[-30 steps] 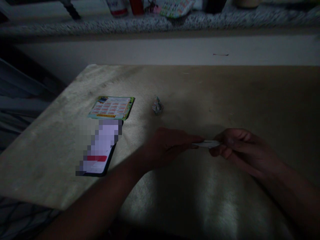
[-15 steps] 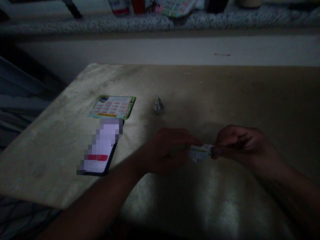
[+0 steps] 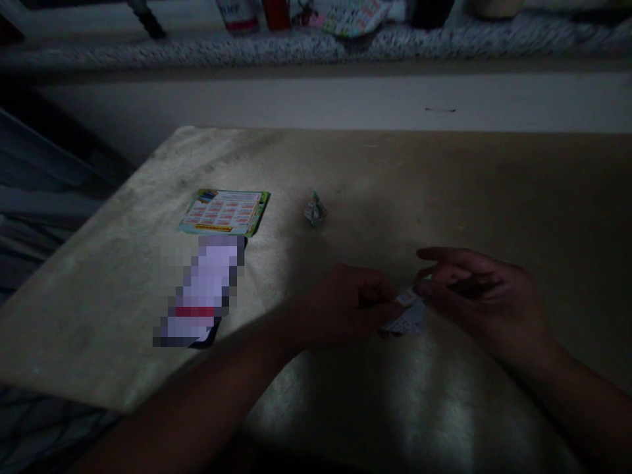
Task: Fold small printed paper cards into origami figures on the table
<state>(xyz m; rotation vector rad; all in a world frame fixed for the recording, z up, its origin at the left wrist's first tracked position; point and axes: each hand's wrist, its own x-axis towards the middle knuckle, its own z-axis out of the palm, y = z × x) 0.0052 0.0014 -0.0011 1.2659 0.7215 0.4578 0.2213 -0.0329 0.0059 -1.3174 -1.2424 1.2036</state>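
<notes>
My left grip (image 3: 345,306) pinches the paper (image 3: 407,320) over the bench (image 3: 390,184), and my right grip (image 3: 488,299) has just lifted a finger, so left likely holds most, though I can't tell if right pinches too.

Quiet Objects at the Left and Behind

A printed card (image 3: 224,212) with green border lies near the far left corner of the table (image 3: 93,296). Just beside it, on the nearer side, there is a phone (image 3: 210,276), its screen lit but blurred. Beyond the far edge, a speckled sill (image 3: 197,55) carries a white container (image 3: 237,13) and a red object (image 3: 276,14).
</notes>
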